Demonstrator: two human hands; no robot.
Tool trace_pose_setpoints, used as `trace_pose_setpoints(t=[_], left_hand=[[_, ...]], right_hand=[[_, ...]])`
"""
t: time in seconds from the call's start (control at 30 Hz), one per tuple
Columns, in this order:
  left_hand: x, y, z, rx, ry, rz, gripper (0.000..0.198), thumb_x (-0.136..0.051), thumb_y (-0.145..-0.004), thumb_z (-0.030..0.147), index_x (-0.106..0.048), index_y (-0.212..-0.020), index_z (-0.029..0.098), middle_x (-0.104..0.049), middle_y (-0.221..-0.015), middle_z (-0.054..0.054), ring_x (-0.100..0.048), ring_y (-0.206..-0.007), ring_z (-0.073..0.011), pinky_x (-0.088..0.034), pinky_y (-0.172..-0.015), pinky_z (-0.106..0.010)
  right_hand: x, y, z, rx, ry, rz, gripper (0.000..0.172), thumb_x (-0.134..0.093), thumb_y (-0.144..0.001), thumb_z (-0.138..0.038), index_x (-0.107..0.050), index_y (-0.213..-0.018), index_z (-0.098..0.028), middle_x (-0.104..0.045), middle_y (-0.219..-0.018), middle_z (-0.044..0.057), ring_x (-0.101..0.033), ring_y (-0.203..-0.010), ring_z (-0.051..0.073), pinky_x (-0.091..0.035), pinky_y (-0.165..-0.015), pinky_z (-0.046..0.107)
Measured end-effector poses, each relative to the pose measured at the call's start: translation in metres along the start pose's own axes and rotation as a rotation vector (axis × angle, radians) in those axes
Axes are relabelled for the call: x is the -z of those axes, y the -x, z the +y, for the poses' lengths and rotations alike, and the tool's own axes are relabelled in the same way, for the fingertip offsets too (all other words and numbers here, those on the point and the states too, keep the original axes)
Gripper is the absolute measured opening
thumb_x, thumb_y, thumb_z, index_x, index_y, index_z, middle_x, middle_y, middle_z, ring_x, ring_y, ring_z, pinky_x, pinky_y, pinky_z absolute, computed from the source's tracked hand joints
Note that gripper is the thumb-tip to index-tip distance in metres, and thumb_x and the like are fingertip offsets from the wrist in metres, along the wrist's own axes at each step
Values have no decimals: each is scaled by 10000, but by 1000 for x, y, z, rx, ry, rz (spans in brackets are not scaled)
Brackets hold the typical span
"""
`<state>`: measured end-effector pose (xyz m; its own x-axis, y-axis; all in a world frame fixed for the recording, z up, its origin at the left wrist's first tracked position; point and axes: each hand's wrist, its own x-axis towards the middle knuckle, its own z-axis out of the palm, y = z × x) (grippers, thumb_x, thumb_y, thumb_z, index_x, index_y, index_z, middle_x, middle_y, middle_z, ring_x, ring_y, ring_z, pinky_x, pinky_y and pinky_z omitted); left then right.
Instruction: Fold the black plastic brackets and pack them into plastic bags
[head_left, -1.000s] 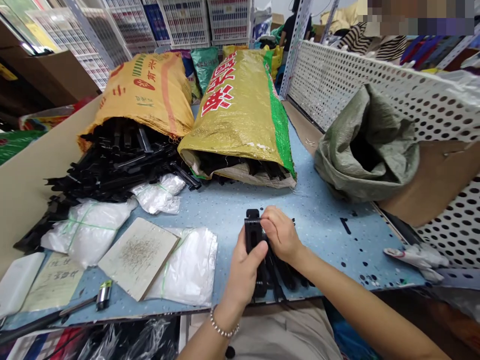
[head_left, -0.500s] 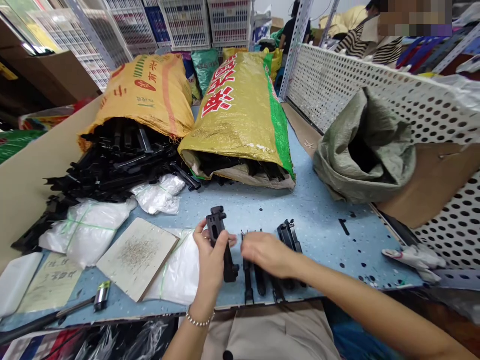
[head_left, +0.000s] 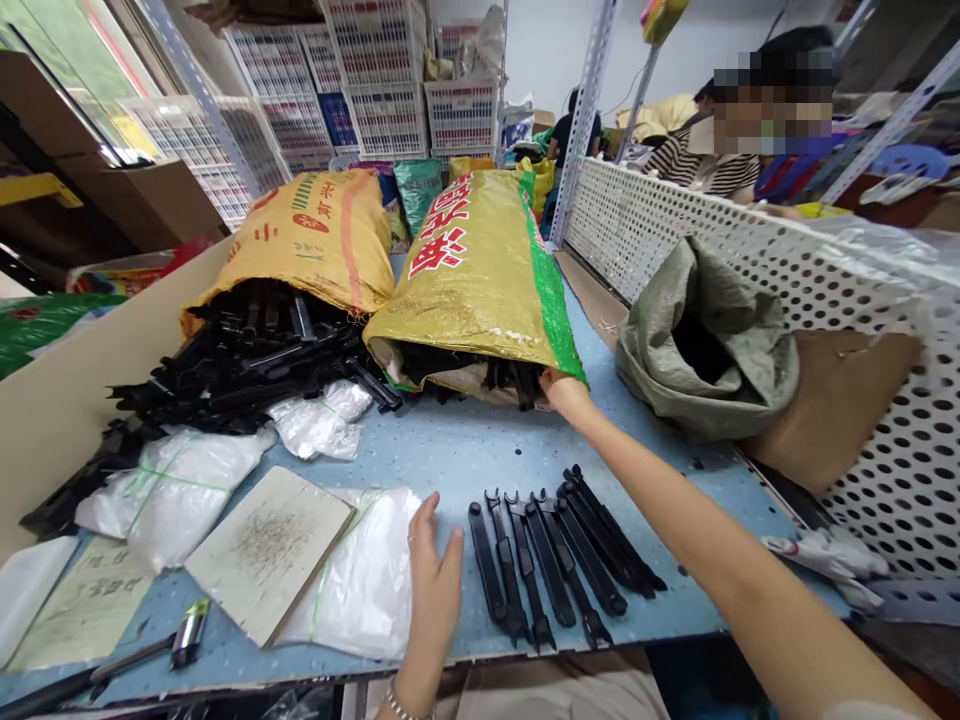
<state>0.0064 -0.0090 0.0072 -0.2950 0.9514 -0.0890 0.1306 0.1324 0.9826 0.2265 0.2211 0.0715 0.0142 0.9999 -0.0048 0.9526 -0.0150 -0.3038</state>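
My left hand (head_left: 433, 580) lies flat and open on the blue table (head_left: 465, 450), holding nothing, just left of a row of several long black plastic parts (head_left: 555, 555) near the front edge. My right hand (head_left: 564, 392) reaches forward into the mouth of the yellow-green woven sack (head_left: 480, 270), among the black parts inside; its fingers are hidden by the sack's opening. An orange sack (head_left: 315, 240) to the left spills a heap of black parts (head_left: 240, 360).
Bundles of clear plastic bags (head_left: 180, 485) and a flat board (head_left: 270, 550) lie at the left. A lighter (head_left: 187, 632) sits near the front edge. A grey-green sack (head_left: 705, 340) slumps against the perforated white panel (head_left: 750, 230); another person sits beyond it.
My left hand set down the black part it held and now rests flat. My right hand left the row and stretched forward into the yellow-green sack. The view tilted up.
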Motion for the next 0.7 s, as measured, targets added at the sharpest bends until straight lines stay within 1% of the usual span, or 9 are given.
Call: trace_pose_setpoints(t=[0.1,0.2,0.27,0.37,0.47,0.53,0.6,0.63,0.7], left_hand=[[5,-1,13,-9,73,3,468,-496,-891,377,-417,-1330,235,-388,-1433,-122,-420,-1317,-275,-326,-1109,-468],[-9,-1,23,-90,68,-38,423,-505,-888,324,-451,-1298,232,-445,-1381,-111,-431,-1305,-254,-320,-1112,-450],[-20,-4,26,-125,53,-78,408,-508,-886,296,-464,-1288,239,-464,-1361,-102,-443,-1294,-241,-328,-1106,-437],[-26,-14,27,-172,50,-102,392,-504,-880,269,-481,-1271,244,-486,-1334,-90,-461,-1278,-222,-338,-1100,-425],[-18,-32,33,-214,57,-70,399,-529,-866,293,-494,-1258,229,-494,-1323,-96,-445,-1291,-228,-308,-1118,-439],[-9,-43,43,-193,63,-75,513,-600,-827,351,-456,-1301,217,-451,-1382,-117,-399,-1332,-254,-282,-1128,-452],[-2,-49,55,-144,102,-158,670,-665,-775,411,-398,-1355,207,-416,-1425,-137,-385,-1342,-283,-303,-1111,-456],[1,-50,62,-120,136,-214,698,-679,-760,435,-399,-1356,204,-438,-1410,-140,-420,-1313,-290,-341,-1083,-446],[5,-48,73,-81,218,-298,619,-675,-759,470,-478,-1280,201,-564,-1261,-117,-564,-1137,-265,-455,-953,-385]], right_hand=[[-7,12,11,-10,-115,-22,313,-551,-928,-345,-570,-1190,-174,-601,-1205,92,-608,-1031,218,-510,-876,417],[-21,18,6,-27,-222,-55,347,-550,-916,-364,-600,-1149,-112,-638,-1156,162,-612,-1048,258,-479,-886,382],[-30,18,-3,-33,-295,-68,357,-578,-888,-378,-620,-1108,-100,-659,-1108,178,-611,-1050,281,-468,-876,363],[-36,15,-19,-16,-425,-82,308,-560,-885,-360,-623,-1083,-131,-688,-1006,123,-637,-966,242,-488,-810,329],[-30,24,-36,56,-579,-106,286,-484,-912,-348,-619,-1063,-146,-689,-876,64,-649,-827,190,-513,-712,294],[-22,42,-50,131,-663,-107,279,-505,-894,-359,-617,-1053,-159,-679,-913,52,-638,-854,182,-519,-732,295],[-12,69,-65,249,-757,-100,271,-577,-851,-370,-615,-1044,-183,-660,-998,44,-615,-941,182,-506,-814,304],[-7,84,-72,319,-816,-103,280,-608,-833,-375,-610,-1049,-196,-647,-1034,39,-602,-976,181,-494,-852,306],[4,112,-83,462,-976,-126,316,-613,-842,-387,-576,-1105,-215,-621,-1074,43,-594,-987,179,-492,-868,316]])
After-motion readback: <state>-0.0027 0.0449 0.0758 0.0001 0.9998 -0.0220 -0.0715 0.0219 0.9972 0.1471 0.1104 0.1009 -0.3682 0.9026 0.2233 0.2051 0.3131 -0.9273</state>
